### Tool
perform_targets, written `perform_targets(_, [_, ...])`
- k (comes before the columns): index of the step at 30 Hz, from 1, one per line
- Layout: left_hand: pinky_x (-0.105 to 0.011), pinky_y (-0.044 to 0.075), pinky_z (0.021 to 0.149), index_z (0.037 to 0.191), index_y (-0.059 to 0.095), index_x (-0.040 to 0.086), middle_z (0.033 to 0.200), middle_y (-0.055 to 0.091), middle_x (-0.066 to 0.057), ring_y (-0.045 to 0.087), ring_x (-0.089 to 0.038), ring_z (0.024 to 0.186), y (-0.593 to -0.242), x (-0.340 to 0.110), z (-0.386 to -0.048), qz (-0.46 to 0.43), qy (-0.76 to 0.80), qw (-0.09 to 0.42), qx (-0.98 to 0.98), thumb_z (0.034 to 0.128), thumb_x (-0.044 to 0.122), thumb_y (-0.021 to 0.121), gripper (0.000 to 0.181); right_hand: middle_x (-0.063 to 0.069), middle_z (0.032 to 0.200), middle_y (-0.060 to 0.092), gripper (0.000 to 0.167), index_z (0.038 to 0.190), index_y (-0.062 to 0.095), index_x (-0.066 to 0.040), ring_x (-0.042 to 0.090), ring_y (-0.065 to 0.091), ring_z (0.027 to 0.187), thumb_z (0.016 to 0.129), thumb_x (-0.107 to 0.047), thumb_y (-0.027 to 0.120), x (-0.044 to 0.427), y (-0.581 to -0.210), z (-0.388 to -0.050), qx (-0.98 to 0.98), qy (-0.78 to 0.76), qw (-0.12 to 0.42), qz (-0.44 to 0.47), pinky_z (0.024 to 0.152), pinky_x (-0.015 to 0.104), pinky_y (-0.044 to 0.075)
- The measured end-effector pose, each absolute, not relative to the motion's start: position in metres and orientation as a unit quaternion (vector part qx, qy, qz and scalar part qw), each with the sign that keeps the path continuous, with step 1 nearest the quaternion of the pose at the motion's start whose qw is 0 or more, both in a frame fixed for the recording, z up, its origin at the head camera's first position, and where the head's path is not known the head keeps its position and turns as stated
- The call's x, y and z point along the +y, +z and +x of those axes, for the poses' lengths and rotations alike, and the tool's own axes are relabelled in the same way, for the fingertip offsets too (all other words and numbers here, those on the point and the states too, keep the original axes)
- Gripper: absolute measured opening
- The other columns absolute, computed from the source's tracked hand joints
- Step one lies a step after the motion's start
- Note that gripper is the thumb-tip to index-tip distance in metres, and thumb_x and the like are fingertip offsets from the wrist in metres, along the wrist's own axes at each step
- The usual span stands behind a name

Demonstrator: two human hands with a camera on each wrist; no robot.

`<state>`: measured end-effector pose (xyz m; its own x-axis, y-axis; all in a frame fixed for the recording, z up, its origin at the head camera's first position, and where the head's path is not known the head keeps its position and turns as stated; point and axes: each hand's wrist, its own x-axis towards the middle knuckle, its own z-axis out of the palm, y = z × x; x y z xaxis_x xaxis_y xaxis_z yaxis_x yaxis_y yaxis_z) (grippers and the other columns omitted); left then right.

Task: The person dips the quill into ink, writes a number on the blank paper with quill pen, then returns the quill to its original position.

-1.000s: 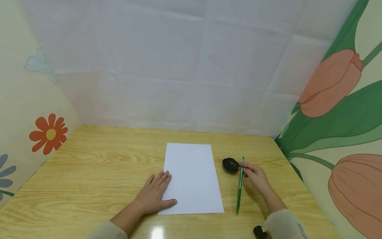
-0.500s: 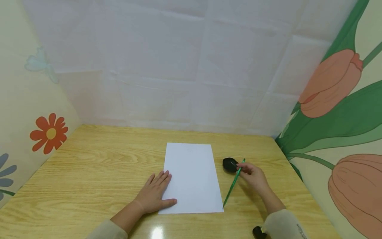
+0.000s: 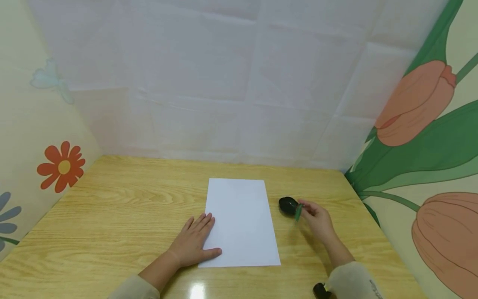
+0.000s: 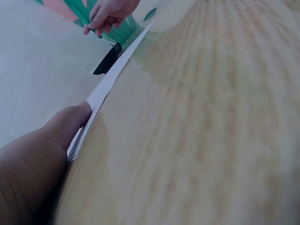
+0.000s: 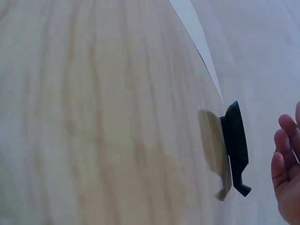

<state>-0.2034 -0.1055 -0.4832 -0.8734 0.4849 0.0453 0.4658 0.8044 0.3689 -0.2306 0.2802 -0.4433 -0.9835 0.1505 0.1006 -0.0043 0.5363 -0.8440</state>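
White paper lies flat on the table, its left edge under the spread fingers of the left hand. That hand's thumb rests on the paper in the left wrist view. Right of the paper, the right hand pinches a green pencil-like stick, which looks foreshortened. Beside its fingertips lies a glossy black rounded object, also seen as a dark shape in the right wrist view. There the right hand shows curled fingers at the edge, and the stick is hidden.
A small black item shows near the right sleeve, at the bottom of the head view. The wooden table meets a white cloth at the back, with flower-patterned walls at both sides.
The green stick has swung in the right hand, its lower end first moving left to the paper's corner, and now it appears much shorter. The left hand and paper have not visibly moved.
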Motion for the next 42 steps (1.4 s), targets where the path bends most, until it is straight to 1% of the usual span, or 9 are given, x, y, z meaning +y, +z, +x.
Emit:
perform_targets(4, [-0.057, 0.01, 0.122, 0.151, 0.032, 0.0, 0.161, 0.027, -0.016, 0.02, -0.034, 0.151, -0.483, -0.105, -0.203, 0.25, 0.189, 0.023, 0.949, 0.0852, 0.069, 0.055, 0.098, 0.015, 0.112, 0.071, 0.035, 0.126, 0.064, -0.005, 0.007, 0.063, 0.095, 0.096, -0.023, 0.063, 0.277, -0.442, -0.228, -0.868, 0.489, 0.078, -0.035, 0.081, 0.017, 0.051])
perform_targets(9, [-0.057, 0.01, 0.122, 0.151, 0.032, 0.0, 0.161, 0.027, -0.015, 0.02, -0.034, 0.151, -0.485, -0.106, -0.204, 0.251, 0.189, 0.022, 0.949, 0.0855, 0.068, 0.056, 0.098, 0.009, 0.099, 0.071, 0.034, 0.121, 0.068, -0.004, 0.004, 0.061, 0.086, 0.096, -0.026, 0.064, 0.273, -0.441, -0.228, -0.863, 0.497, 0.088, -0.028, 0.077, 0.018, 0.051])
perform_targets(12, [-0.057, 0.01, 0.122, 0.151, 0.033, 0.0, 0.161, 0.028, -0.016, 0.02, -0.034, 0.151, -0.486, -0.106, -0.205, 0.254, 0.191, 0.021, 0.948, 0.0853, 0.068, 0.056, 0.098, 0.006, 0.097, 0.071, 0.032, 0.119, 0.069, -0.004, 0.004, 0.059, 0.082, 0.095, -0.025, 0.064, 0.271, -0.441, -0.227, -0.857, 0.507, 0.088, -0.031, 0.073, 0.018, 0.051])
perform_targets(17, [-0.057, 0.011, 0.122, 0.151, 0.033, 0.0, 0.161, 0.028, -0.015, 0.021, -0.034, 0.151, -0.487, -0.107, -0.204, 0.256, 0.192, 0.019, 0.947, 0.0855, 0.068, 0.056, 0.097, 0.016, 0.114, 0.071, 0.028, 0.115, 0.069, 0.0, -0.002, 0.06, 0.085, 0.095, -0.019, 0.065, 0.268, -0.441, -0.227, -0.841, 0.534, 0.078, -0.028, 0.077, 0.017, 0.051])
perform_targets(21, [-0.057, 0.01, 0.122, 0.151, 0.033, 0.0, 0.161, 0.028, -0.015, 0.02, -0.034, 0.151, -0.487, -0.107, -0.203, 0.255, 0.193, 0.02, 0.947, 0.0857, 0.068, 0.056, 0.097, 0.016, 0.121, 0.069, 0.025, 0.108, 0.07, 0.004, -0.006, 0.062, 0.088, 0.094, -0.016, 0.066, 0.265, -0.44, -0.228, -0.835, 0.544, 0.071, -0.029, 0.081, 0.015, 0.052])
perform_targets(29, [-0.057, 0.01, 0.122, 0.151, 0.032, 0.0, 0.161, 0.027, -0.015, 0.019, -0.034, 0.151, -0.485, -0.107, -0.203, 0.253, 0.197, 0.024, 0.947, 0.0861, 0.069, 0.054, 0.097, 0.001, 0.087, 0.075, 0.03, 0.113, 0.07, 0.0, 0.005, 0.065, 0.076, 0.09, -0.019, 0.071, 0.264, -0.441, -0.23, -0.838, 0.54, 0.061, -0.045, 0.077, 0.026, 0.057])
perform_targets(32, [-0.057, 0.01, 0.122, 0.151, 0.033, 0.0, 0.161, 0.027, -0.015, 0.019, -0.034, 0.151, -0.484, -0.106, -0.203, 0.254, 0.203, 0.022, 0.945, 0.0859, 0.068, 0.054, 0.097, -0.001, 0.089, 0.075, 0.033, 0.114, 0.071, -0.003, 0.007, 0.066, 0.077, 0.089, -0.024, 0.073, 0.265, -0.441, -0.231, -0.843, 0.533, 0.052, -0.054, 0.08, 0.03, 0.058])
perform_targets(37, [-0.057, 0.01, 0.122, 0.151, 0.033, -0.001, 0.161, 0.028, -0.016, 0.02, -0.034, 0.151, -0.485, -0.106, -0.203, 0.254, 0.203, 0.017, 0.945, 0.0857, 0.067, 0.056, 0.097, 0.005, 0.096, 0.075, 0.036, 0.116, 0.071, -0.005, 0.01, 0.067, 0.078, 0.089, -0.029, 0.073, 0.264, -0.44, -0.231, -0.846, 0.528, 0.043, -0.058, 0.088, 0.036, 0.057])
perform_targets(42, [-0.055, 0.009, 0.122, 0.151, 0.033, 0.001, 0.161, 0.027, -0.014, 0.02, -0.033, 0.151, -0.49, -0.107, -0.204, 0.253, 0.199, 0.006, 0.947, 0.0851, 0.065, 0.058, 0.096, 0.007, 0.091, 0.075, 0.037, 0.116, 0.07, -0.004, 0.012, 0.067, 0.078, 0.089, -0.029, 0.073, 0.263, -0.441, -0.232, -0.843, 0.533, 0.035, -0.059, 0.09, 0.036, 0.055])
